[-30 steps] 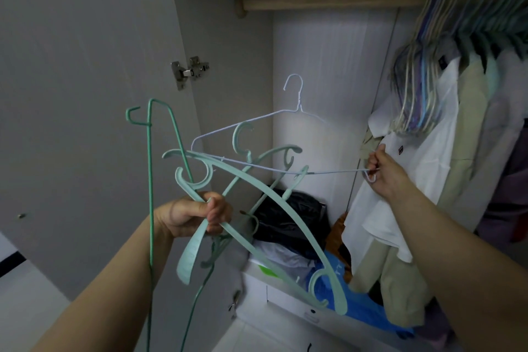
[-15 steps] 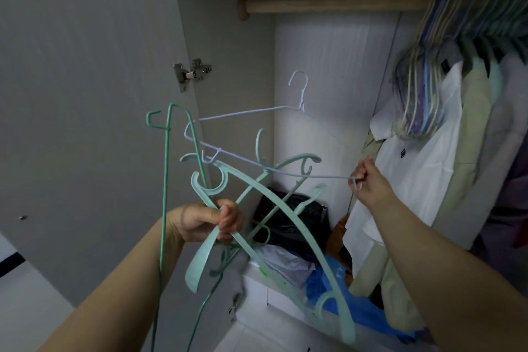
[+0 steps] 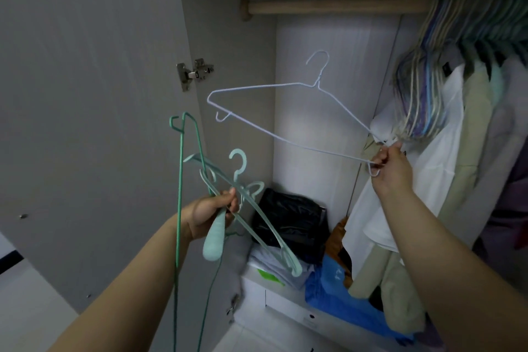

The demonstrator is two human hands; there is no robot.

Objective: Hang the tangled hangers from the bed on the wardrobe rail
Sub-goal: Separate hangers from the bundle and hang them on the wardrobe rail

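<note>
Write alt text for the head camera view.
At an open wardrobe, the right hand pinches a white wire hanger by its corner, below the wooden rail. The left hand grips a bundle of green hangers.

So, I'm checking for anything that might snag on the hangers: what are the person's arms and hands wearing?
Nothing that shows. Both forearms are bare up to the frame's lower edge, with no sleeve in view. The left hand and the right hand have no glove, and no ring, watch or bracelet can be seen on the fingers or wrists. Any clothing higher up the arms lies outside the picture.
</note>
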